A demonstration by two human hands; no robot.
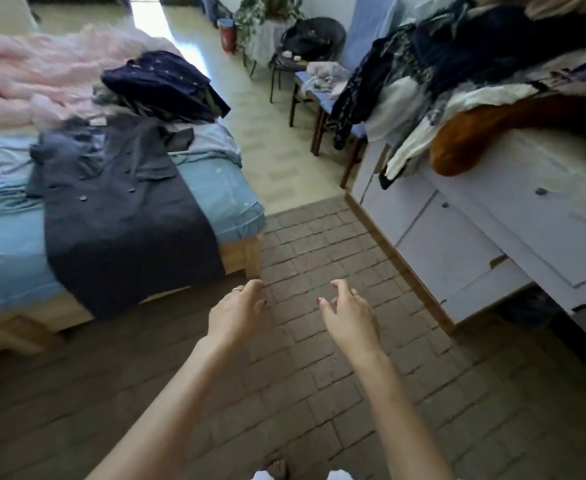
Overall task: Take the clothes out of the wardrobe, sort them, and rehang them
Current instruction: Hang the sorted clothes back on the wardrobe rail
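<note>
Now both hands, left (237, 311) and right (348, 315), hang loosely curled, holding nothing; better take one garment from the heap (475, 74) and spread it beside the coat (121, 209).

A brown brick-patterned floor (319, 341) gave way to pale tiles (277, 150) farther off, where bright daylight fell in a streak. A wooden-framed bed (246, 251) with blue sheets stood on the left, a white cabinet (457, 244) on the right. Beyond it stood a dark chair (314, 39) and a leafy plant (267, 12).
</note>
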